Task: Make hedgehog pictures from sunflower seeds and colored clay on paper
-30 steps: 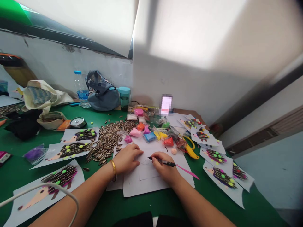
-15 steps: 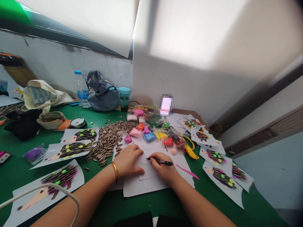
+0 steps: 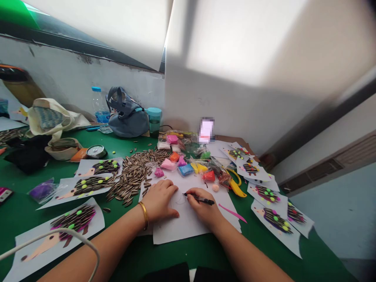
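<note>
My right hand (image 3: 202, 207) is closed around a black pen (image 3: 202, 199), its tip on a sheet of white paper (image 3: 182, 231). Thin curved lines show on the paper between my two hands. My left hand (image 3: 161, 200) lies flat on the paper's left part, thumb stretched toward the drawn lines, with nothing held. Beyond that hand spreads a heap of striped sunflower seeds (image 3: 135, 172). A pink plastic modelling tool (image 3: 232, 213) lies to the right of my right hand. A small peach clay ball (image 3: 215, 188) sits on the paper behind the pen.
Bagged coloured clay, including a blue piece (image 3: 185, 170), lies behind the paper, beside yellow-handled scissors (image 3: 237, 189). Hedgehog pictures with seed spines flank me, one at left (image 3: 94, 219), one at right (image 3: 277, 227). A white cable (image 3: 73, 232) crosses the lower left. A blue bag (image 3: 127, 119) stands behind.
The pen tip has moved slightly left and up, and the curved line on the paper is longer. My left hand stays in place.
</note>
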